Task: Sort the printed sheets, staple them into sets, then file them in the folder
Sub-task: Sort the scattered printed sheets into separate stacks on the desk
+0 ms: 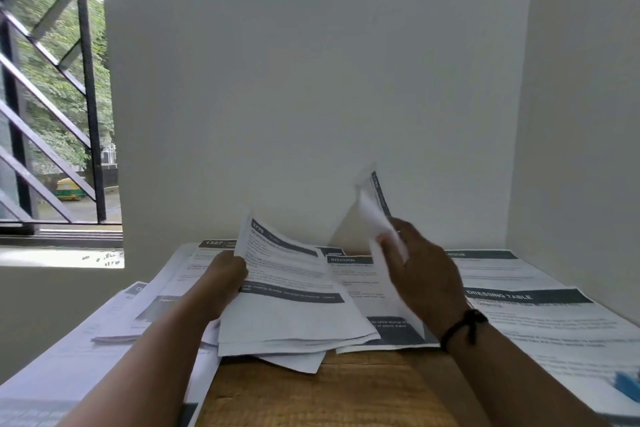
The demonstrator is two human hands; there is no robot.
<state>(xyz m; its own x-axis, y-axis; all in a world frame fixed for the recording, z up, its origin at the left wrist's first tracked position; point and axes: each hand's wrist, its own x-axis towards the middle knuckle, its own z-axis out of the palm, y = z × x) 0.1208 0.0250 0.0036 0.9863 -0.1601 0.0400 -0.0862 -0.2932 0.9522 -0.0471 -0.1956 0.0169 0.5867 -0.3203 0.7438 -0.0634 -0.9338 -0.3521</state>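
My left hand point(227, 276) grips the left edge of a stack of printed sheets point(294, 308), raised a little above the wooden table point(329, 392). My right hand point(420, 270) pinches a single sheet point(377, 218) and lifts it up, its top edge blurred against the wall. More printed sheets lie spread flat on the table: a "KITCHEN" sheet point(360, 284) under my right hand, a "DRESSING TABLE" sheet point(547, 319) to the right, and overlapping sheets point(138, 315) to the left. No stapler or folder shows.
White walls close the table in at the back and right. A barred window point(52, 97) is at the left, with a sill below it. A blue object point(627, 386) lies on the paper at the right edge.
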